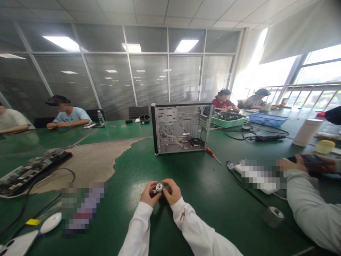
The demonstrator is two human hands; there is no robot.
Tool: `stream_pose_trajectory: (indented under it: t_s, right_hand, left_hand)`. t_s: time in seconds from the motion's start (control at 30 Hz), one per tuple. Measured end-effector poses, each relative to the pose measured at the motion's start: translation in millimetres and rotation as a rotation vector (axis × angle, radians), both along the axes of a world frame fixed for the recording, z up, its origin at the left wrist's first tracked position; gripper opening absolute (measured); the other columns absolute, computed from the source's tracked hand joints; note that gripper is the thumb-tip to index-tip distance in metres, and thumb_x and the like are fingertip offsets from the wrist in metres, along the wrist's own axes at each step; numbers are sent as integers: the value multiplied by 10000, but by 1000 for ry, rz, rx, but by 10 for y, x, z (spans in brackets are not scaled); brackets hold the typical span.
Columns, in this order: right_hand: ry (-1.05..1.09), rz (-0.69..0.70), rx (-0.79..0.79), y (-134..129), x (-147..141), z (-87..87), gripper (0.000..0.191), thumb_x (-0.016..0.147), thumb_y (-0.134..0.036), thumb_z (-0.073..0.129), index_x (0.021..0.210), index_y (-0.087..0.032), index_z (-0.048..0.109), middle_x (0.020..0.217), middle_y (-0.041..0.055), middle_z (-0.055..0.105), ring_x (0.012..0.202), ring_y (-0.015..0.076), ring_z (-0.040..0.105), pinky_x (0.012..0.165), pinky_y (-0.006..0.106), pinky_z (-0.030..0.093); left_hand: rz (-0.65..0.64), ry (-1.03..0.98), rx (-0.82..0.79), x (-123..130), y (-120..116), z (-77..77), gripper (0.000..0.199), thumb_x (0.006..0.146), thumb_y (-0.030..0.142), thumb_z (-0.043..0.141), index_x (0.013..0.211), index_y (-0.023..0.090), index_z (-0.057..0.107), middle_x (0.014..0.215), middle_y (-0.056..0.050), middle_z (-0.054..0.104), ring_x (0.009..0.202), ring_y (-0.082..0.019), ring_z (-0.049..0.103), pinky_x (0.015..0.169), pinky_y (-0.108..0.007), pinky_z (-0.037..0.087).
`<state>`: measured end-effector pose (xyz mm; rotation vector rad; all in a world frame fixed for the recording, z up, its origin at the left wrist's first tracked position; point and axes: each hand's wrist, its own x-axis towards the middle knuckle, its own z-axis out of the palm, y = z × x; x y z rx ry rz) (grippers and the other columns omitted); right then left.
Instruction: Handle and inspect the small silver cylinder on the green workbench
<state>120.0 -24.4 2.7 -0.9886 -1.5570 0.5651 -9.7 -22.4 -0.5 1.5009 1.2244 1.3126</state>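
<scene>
A small round metallic object (159,187) with a pale top and dark marks is held above the green table (197,185), near the front. My left hand (149,194) grips its left side with the fingers curled. On the opposite side, my right hand (172,192) pinches it between thumb and fingers. Beyond both hands stands an open computer case (181,128), with wires and a dark fan inside. An orange and black screwdriver (212,155) lies at the case's lower right corner.
A circuit board (34,169) and cables lie at left. Right of the case are a green basket (229,122), a blue basket (269,120) and a white bottle (307,132). A person's sleeve (311,209) reaches in at right, near a power strip (258,177).
</scene>
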Motion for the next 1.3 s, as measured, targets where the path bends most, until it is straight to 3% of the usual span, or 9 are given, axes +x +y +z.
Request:
stream_pose_trajectory:
  t_s: [0.23, 0.6, 0.77, 0.9, 1.1, 1.3]
  right_hand:
    - [31, 15, 59, -17, 13, 49, 203, 593, -122, 487, 749, -198, 592, 825, 36, 551, 753, 136, 524, 546, 206, 433]
    - [24, 11, 92, -31, 1, 84, 120, 612, -131, 486, 684, -183, 567, 813, 42, 558, 747, 134, 523, 557, 215, 426]
    - [43, 7, 181, -48, 20, 153, 113, 663, -163, 462, 727, -182, 553, 798, 44, 552, 748, 133, 516, 560, 222, 422]
    - [16, -46, 142, -19, 118, 195, 111, 697, -174, 445, 756, -183, 539, 794, 40, 544, 746, 127, 511, 573, 221, 420]
    - [-181, -117, -8, 148, 348, 38, 85, 665, -163, 468, 701, -178, 543, 796, 47, 539, 774, 150, 497, 646, 258, 408]
    - [-235, -85, -82, 231, 472, -125, 76, 614, -145, 514, 637, -187, 573, 789, 44, 549, 787, 172, 485, 740, 319, 364]
  left_hand:
    - [-174, 13, 18, 30, -39, 38, 360, 540, 153, 605, 872, 163, 466, 884, -79, 606, 846, -192, 559, 776, -317, 406]
    - [-148, 55, 2, 70, -98, 151, 345, 516, 205, 640, 826, 167, 493, 824, -50, 602, 765, -181, 572, 739, -311, 426]
    - [-120, 60, 37, 65, -63, 80, 338, 510, 191, 634, 823, 159, 510, 816, -56, 606, 769, -186, 567, 741, -315, 422]
    - [-71, 66, 23, 19, 4, -22, 353, 494, 183, 632, 829, 154, 524, 815, -69, 615, 783, -207, 567, 730, -333, 420]
    - [35, -24, -19, -144, 97, -69, 361, 482, 217, 638, 819, 156, 525, 828, -73, 617, 805, -206, 567, 721, -323, 429]
    - [101, -121, -65, -321, 136, -27, 395, 445, 236, 654, 808, 154, 523, 817, -66, 615, 789, -200, 573, 725, -324, 440]
